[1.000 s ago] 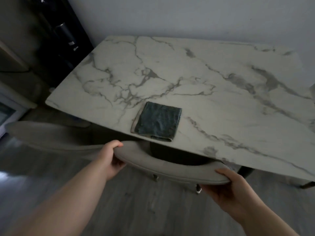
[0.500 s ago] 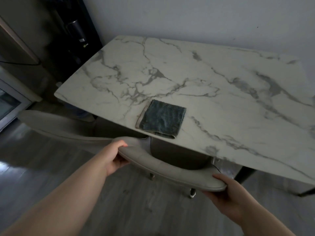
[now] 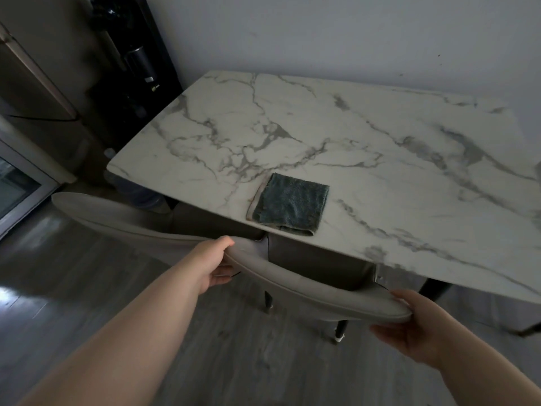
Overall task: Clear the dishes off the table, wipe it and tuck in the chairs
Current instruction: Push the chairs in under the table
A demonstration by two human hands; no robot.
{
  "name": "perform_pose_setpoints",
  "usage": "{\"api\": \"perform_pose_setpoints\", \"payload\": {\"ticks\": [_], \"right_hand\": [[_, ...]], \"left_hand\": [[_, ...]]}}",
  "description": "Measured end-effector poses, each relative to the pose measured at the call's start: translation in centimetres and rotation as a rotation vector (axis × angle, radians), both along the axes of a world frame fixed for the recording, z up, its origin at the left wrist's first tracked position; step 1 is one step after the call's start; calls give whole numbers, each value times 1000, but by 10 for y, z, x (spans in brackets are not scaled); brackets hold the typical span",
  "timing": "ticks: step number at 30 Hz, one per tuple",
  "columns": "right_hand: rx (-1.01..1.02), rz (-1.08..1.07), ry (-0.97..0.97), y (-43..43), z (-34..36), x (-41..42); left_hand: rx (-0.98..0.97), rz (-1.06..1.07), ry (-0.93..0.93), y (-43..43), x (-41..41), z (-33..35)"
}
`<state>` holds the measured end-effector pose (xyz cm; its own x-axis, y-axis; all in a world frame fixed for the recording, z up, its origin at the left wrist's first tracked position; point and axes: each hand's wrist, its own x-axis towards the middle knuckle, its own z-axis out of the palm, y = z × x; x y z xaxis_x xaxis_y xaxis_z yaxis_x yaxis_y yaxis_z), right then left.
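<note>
Left hand (image 3: 215, 263): grips chair (image 3: 310, 287) back, 9 o'clock end
Right hand (image 3: 415, 328): grips 3 o'clock end
Cloth (image 3: 289, 205): on table (image 3: 380, 148), 6 o'clock edge

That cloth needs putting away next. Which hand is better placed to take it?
Likely left: the left hand grips the chair back near the cloth; the right hand holds its far end, farther off.

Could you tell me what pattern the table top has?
White marble with grey veining on the table top, head view.

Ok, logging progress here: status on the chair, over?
Left hand and right hand grip the chair by its backrest ends. Chair partly under marble table. Folded cloth at table edge; second chair alongside.
</note>
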<state>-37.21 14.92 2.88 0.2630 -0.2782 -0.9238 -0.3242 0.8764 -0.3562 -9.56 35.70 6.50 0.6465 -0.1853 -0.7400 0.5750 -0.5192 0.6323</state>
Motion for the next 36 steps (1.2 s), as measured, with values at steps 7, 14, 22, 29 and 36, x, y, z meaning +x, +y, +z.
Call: {"api": "perform_pose_setpoints", "payload": {"ticks": [7, 14, 22, 29, 36], "right_hand": [[-53, -16, 24, -6, 33, -4], [-298, -108, -146, -54, 75, -53], [-569, -155, -36, -127, 97, -210], [-757, -138, 163, -252, 121, -422], [-869, -100, 255, -376, 140, -543]], "left_hand": [[69, -2, -292, -11, 5, 26], [-269, -330, -648, -119, -66, 98], [-440, -1005, -611, -283, -261, 123], [-338, -1206, -456, -420, -463, 102], [-181, -1202, -379, -529, -578, 80]]}}
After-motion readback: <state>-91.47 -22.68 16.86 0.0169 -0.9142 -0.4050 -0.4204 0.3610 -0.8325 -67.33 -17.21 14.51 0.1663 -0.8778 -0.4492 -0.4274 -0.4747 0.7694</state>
